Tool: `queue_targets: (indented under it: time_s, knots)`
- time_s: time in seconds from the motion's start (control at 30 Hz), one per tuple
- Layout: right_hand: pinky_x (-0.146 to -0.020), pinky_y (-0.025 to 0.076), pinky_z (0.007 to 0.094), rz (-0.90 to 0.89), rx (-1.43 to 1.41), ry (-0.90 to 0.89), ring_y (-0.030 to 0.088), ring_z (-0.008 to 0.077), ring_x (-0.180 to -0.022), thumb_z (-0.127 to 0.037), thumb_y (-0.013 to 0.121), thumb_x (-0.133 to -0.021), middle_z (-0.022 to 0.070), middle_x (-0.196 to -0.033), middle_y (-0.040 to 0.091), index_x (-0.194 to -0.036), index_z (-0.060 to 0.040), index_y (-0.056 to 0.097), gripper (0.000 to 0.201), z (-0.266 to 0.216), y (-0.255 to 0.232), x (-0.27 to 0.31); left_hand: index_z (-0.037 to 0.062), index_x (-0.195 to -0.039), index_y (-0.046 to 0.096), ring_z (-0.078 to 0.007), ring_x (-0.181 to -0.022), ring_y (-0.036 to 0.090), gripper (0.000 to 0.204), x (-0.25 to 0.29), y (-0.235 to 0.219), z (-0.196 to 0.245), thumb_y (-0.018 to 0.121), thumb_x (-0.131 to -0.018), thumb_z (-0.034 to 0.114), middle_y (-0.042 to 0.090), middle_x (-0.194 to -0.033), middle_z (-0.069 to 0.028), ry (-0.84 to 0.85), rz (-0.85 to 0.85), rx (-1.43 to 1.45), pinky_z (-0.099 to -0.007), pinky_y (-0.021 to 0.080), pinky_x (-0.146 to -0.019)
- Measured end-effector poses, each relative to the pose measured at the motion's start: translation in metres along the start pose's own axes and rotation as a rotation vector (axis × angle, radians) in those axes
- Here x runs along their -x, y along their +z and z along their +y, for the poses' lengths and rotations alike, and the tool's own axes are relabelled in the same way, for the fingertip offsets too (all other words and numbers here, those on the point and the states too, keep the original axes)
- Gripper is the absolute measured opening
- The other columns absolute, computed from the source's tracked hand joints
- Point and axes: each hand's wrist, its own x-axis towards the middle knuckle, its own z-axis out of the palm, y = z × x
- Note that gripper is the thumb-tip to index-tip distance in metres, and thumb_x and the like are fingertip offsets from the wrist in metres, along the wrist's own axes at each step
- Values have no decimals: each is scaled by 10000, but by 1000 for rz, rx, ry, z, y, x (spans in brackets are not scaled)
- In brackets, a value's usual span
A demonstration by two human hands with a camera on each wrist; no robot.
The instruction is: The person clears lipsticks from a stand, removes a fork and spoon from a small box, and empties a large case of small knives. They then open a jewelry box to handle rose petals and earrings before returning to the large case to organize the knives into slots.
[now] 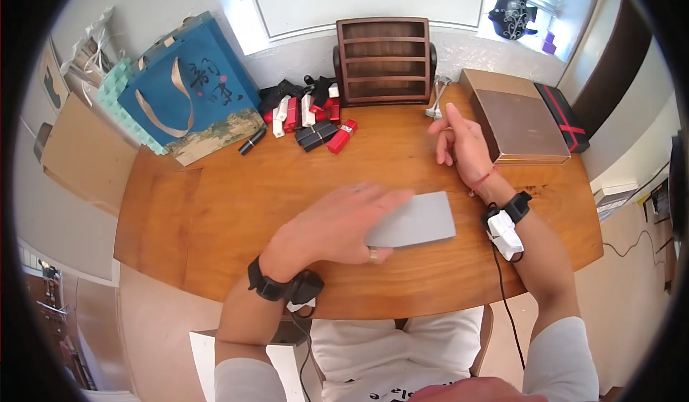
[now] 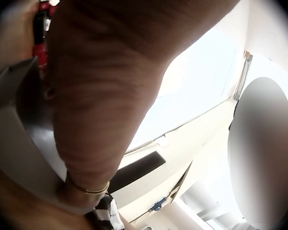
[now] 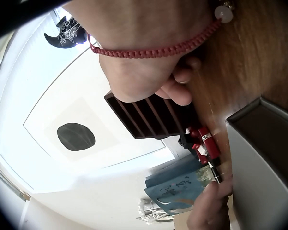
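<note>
A grey box-like piece (image 1: 420, 220) is held by my left hand (image 1: 326, 224), thumb at its near edge and fingers over its far side. The left wrist view shows the piece (image 2: 14, 143) beside the palm (image 2: 101, 91). In the right wrist view its raised rim and dark recessed inside (image 3: 259, 177) face the camera, with left fingers (image 3: 209, 208) beside it. My right hand (image 1: 463, 144) is off to the right near a brown box (image 1: 520, 126), its fingers loosely bent and holding nothing; they also show in the right wrist view (image 3: 175, 88).
A wooden shelved rack (image 1: 384, 61) stands at the back of the table (image 1: 237, 223). Left of it lie several red, white and black small boxes (image 1: 343, 136) and a black tube (image 1: 252, 141). Farther left stands a blue bag (image 1: 194, 90); a black box with red ribbon (image 1: 563, 119) lies right.
</note>
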Motion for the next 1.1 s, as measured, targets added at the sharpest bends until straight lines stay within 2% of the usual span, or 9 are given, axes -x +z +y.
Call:
queue_targets:
  time_s: [0.17, 0.23, 0.47, 0.6, 0.63, 0.77, 0.8, 0.87, 1.1]
  knots:
    - [-469, 377, 255, -2, -41, 6, 532, 115, -470, -589, 483, -1154, 85, -583, 645, -1003, -1, 719, 651, 5, -1, -2, 68, -1582, 530, -428, -1323, 619, 874, 1, -14, -8, 855, -816, 335, 637, -1477, -235, -57, 76, -24, -472, 492, -1151]
    - [-497, 403, 263, -69, -32, -18, 546, 123, -496, -617, 484, -1144, 94, -613, 669, -1063, 12, 718, 676, 3, 0, 1, 64, -1579, 536, -423, -1335, 626, 894, 1, -14, -11, 871, -787, 306, 642, -1465, -235, -145, 279, -11, -462, 500, -1152]
    - [-680, 481, 290, -285, 16, -80, 597, 129, -681, -672, 454, -1132, 124, -791, 743, -1225, 46, 679, 758, -5, 7, 13, 94, -1603, 526, -376, -1306, 646, 892, 3, -21, -13, 872, -790, 215, 644, -1467, -225, -334, 539, -75, -448, 527, -1107]
    - [-689, 496, 293, -287, 70, -96, 599, 135, -683, -706, 452, -1114, 102, -775, 733, -1191, 56, 685, 800, 3, 8, 10, 86, -1578, 545, -336, -1243, 681, 802, 15, -30, -34, 840, -840, 203, 686, -1380, -209, -417, 737, -160, -432, 536, -1075]
    - [-680, 495, 294, -288, 88, -97, 600, 134, -681, -711, 452, -1112, 98, -770, 732, -1178, 53, 689, 802, 4, 8, 10, 93, -1555, 556, -324, -1147, 711, 748, 20, -34, -37, 824, -866, 205, 725, -1265, -212, -411, 792, -215, -425, 553, -1009]
    - [-658, 492, 296, -266, 112, -87, 602, 132, -675, -719, 450, -1109, 89, -744, 728, -1124, 43, 703, 803, 3, 8, 9, 87, -1488, 577, -315, -898, 727, 667, 62, -58, -59, 803, -872, 210, 755, -1052, -198, -639, 689, -192, -417, 573, -839]
    - [-658, 492, 296, -260, 110, -87, 602, 132, -675, -719, 450, -1109, 89, -744, 728, -1124, 43, 703, 803, 3, 7, 9, 87, -1488, 577, -315, -898, 727, 667, 72, -66, -55, 803, -872, 210, 755, -1052, -198, -634, 685, -193, -417, 573, -839]
    - [-654, 489, 294, -271, 99, -92, 598, 130, -668, -716, 453, -1111, 90, -730, 726, -1096, 37, 711, 796, 5, 8, 8, 83, -1465, 585, -283, -865, 714, 653, 92, -79, -49, 810, -867, 219, 735, -1011, -187, -875, 495, -55, -412, 567, -797]
    - [-652, 487, 295, -274, 87, -92, 596, 130, -664, -707, 459, -1114, 93, -730, 727, -1079, 49, 717, 799, 9, 10, 6, 77, -1435, 589, -257, -857, 711, 640, 155, -87, -87, 822, -851, 193, 711, -957, -171, -1104, 550, -14, -423, 566, -747]
